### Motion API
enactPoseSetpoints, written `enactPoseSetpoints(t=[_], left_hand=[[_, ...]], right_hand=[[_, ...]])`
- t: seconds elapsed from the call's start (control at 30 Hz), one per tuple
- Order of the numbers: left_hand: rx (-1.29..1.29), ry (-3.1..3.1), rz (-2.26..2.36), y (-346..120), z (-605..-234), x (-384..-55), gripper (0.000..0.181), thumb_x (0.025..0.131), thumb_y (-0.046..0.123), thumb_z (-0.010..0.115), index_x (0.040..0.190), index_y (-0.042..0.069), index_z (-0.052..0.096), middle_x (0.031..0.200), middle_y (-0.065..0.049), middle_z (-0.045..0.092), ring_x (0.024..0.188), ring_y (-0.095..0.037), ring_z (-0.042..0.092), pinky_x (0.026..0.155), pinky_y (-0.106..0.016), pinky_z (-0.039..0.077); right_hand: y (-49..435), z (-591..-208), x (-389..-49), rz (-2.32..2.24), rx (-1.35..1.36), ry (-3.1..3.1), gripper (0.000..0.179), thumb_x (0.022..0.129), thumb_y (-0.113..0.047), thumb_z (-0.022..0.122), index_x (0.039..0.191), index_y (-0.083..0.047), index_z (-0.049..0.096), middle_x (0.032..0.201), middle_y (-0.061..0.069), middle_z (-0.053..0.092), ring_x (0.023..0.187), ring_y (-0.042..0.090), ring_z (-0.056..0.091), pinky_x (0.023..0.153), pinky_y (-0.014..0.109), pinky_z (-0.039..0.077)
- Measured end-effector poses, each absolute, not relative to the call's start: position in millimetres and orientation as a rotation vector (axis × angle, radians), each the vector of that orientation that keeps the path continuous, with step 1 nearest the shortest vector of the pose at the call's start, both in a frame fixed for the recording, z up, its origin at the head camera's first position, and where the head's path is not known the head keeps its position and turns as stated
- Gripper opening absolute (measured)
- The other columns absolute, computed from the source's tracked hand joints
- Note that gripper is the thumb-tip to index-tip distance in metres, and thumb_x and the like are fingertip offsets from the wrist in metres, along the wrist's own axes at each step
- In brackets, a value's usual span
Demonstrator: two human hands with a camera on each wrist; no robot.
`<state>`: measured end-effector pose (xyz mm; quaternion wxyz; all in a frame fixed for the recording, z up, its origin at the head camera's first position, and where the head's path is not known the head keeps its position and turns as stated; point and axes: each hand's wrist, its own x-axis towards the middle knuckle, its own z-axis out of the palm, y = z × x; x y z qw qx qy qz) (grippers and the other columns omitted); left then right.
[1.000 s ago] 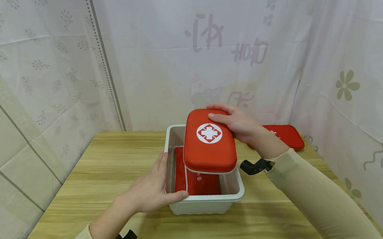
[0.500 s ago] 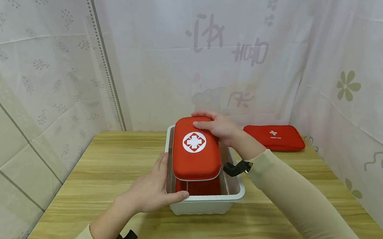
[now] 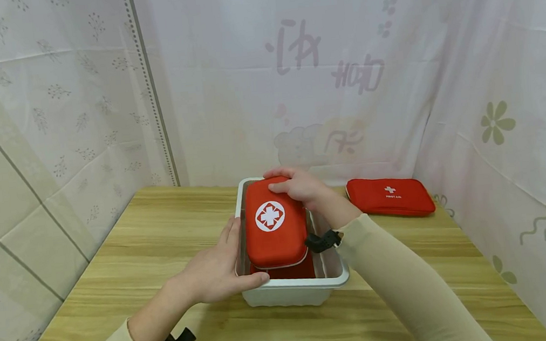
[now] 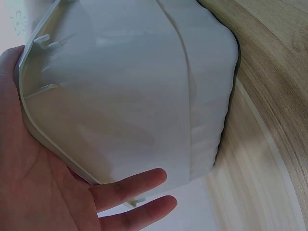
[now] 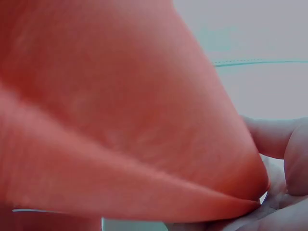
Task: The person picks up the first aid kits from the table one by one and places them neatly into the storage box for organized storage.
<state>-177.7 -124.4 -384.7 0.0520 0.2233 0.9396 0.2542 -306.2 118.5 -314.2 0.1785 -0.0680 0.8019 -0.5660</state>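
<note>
My right hand (image 3: 301, 187) grips the far right corner of a red first aid case (image 3: 278, 235), its thumb on the lid. A white cross in a circle marks the lid. The case sits tilted within the opening of a white plastic bin (image 3: 298, 284); its red fabric fills much of the right wrist view. Beneath it, another red pouch (image 3: 291, 272) shows in the bin, mostly covered. At the bin's near left corner rests my left hand (image 3: 215, 270), thumb along the rim. The left wrist view shows its extended fingers (image 4: 139, 185) beside the bin's outer wall (image 4: 120, 96).
A flat red first aid pouch (image 3: 393, 203) with a small white cross lies at the back right of the wooden table (image 3: 185, 221). Patterned curtains (image 3: 227, 88) hang behind the table and at both sides.
My right hand has moved the red first aid case left and lowered it into the bin's opening, covering more of the pouch inside. My left hand has stayed at the rim.
</note>
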Motion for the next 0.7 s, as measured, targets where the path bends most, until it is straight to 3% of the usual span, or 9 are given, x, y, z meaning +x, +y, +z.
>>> enactPoseSetpoints(t=[0.2,0.7], left_hand=[[0.675,2.856,0.774,-124.3,-385.8,-178.7,0.136,0.088,0.085,0.067,0.176,0.001,0.006,0.185,-0.020,0.009,0.103,-0.033,0.076,0.098,-0.055,0.061],[0.682,2.869,0.791,-124.2,-387.4,-179.2,0.131,0.090,0.079,0.070,0.177,0.004,0.006,0.185,-0.019,0.013,0.114,-0.038,0.075,0.101,-0.057,0.060]], right_hand=[[115.2,-324.6,-306.7,-1.590,-0.165,2.269,0.047,0.109,-0.012,0.063,0.156,-0.012,0.060,0.134,0.017,0.069,0.098,0.021,0.070,0.079,0.028,0.059],[118.1,-342.6,-310.8,-1.533,-0.092,2.273,0.046,0.109,-0.011,0.063,0.155,-0.013,0.062,0.138,0.018,0.070,0.103,0.023,0.070,0.080,0.030,0.059]])
